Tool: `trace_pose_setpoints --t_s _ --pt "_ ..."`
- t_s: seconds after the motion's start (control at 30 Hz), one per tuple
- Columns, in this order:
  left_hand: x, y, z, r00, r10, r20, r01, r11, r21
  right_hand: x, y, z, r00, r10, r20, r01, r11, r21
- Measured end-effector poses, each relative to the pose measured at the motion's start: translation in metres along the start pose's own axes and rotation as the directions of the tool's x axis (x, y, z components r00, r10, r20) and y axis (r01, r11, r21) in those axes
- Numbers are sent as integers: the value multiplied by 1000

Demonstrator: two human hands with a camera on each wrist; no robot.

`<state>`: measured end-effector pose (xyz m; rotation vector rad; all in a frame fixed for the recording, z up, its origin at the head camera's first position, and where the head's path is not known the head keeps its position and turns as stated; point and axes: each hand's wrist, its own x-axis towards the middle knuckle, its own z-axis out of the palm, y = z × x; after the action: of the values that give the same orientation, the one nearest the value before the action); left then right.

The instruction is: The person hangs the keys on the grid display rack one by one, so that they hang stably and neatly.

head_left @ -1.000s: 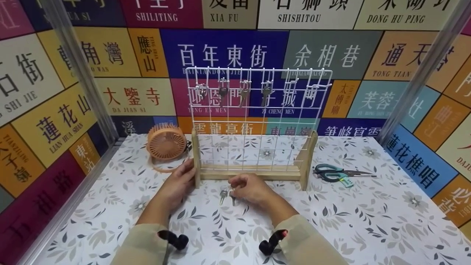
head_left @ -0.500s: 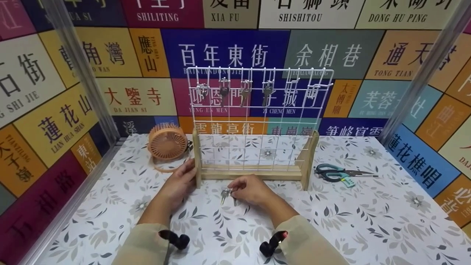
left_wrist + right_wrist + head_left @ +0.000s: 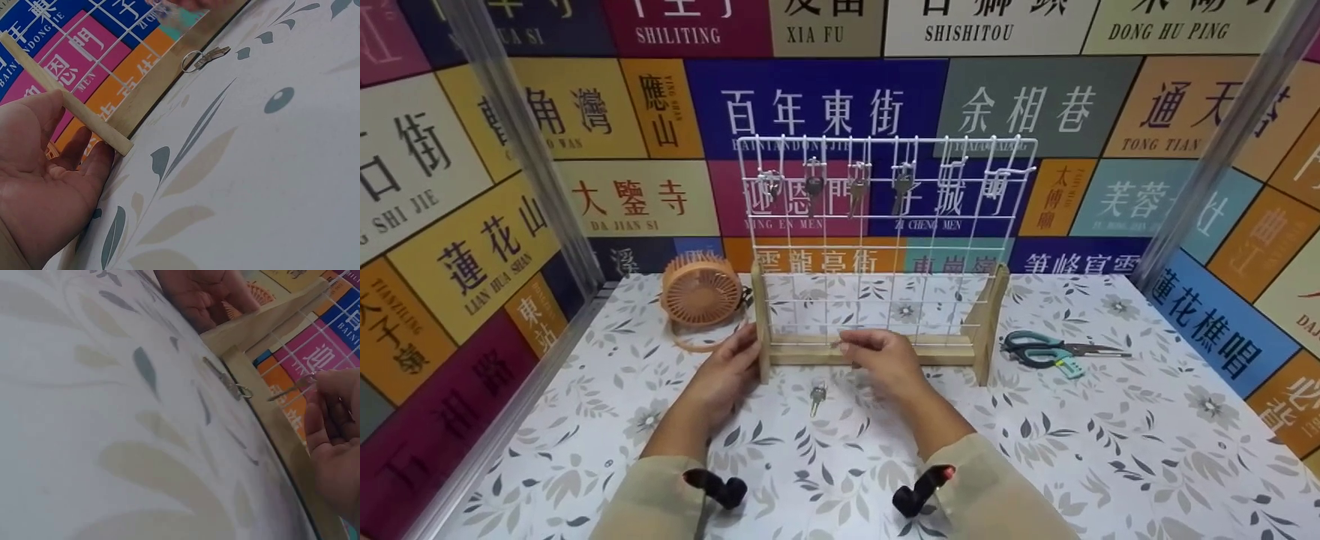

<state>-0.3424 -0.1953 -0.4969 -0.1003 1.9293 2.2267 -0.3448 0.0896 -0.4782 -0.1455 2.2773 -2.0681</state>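
My right hand (image 3: 885, 364) is raised in front of the rack's lower bar. Its thumb and finger pinch a key (image 3: 289, 390), whose blade sticks out to the left in the right wrist view. At the white wire rack's left side, my left hand (image 3: 45, 174) grips the wooden upright (image 3: 84, 109), thumb on one side and fingers on the other. Another key (image 3: 817, 397) with a small ring lies on the tablecloth before the rack. Several keys hang from hooks along the top, among them a dark key (image 3: 814, 187) and a silver key (image 3: 903, 187).
An orange fan (image 3: 701, 291) stands behind my left hand. Teal-handled scissors (image 3: 1057, 351) lie right of the rack. Two hooks toward the rack's right end, including the rightmost hook (image 3: 994, 184), carry no key. A sign-covered wall (image 3: 817, 105) rises behind.
My right hand has picked up one of the two keys from the tablecloth and moved up and forward toward the rack. The left hand has stayed at the upright.
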Motion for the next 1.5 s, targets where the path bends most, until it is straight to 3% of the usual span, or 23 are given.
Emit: trace_pose_setpoints --t_s 0.1,0.27,0.4,0.57,0.8,1.0,1.27,1.5 --pt "1 0 0 1000 11 14 -11 1000 -6 -2 -20 -4 997 -73 -41 77 992 105" --pt "4 -1 1 999 32 30 -32 999 -21 -14 -56 -13 983 -166 -75 180 947 267" --pt "4 -2 2 999 32 26 -32 999 -12 -22 -80 -23 977 -187 -102 210 924 321" --pt "3 -2 0 1000 23 19 -23 1000 -16 -27 -109 -43 964 -227 -138 260 912 318" --pt "2 -1 0 1000 17 16 -17 1000 -18 -30 -147 -75 923 -311 -225 363 898 248" --pt "3 -2 4 1000 13 5 -13 1000 -13 -32 -178 -98 894 -312 -322 392 892 223" --pt "2 -3 2 998 39 51 -39 999 -9 -23 -208 -103 845 -313 -433 455 846 276" --pt "3 -3 2 999 11 31 -10 1000 -28 -19 -216 -102 847 -285 -449 446 840 308"
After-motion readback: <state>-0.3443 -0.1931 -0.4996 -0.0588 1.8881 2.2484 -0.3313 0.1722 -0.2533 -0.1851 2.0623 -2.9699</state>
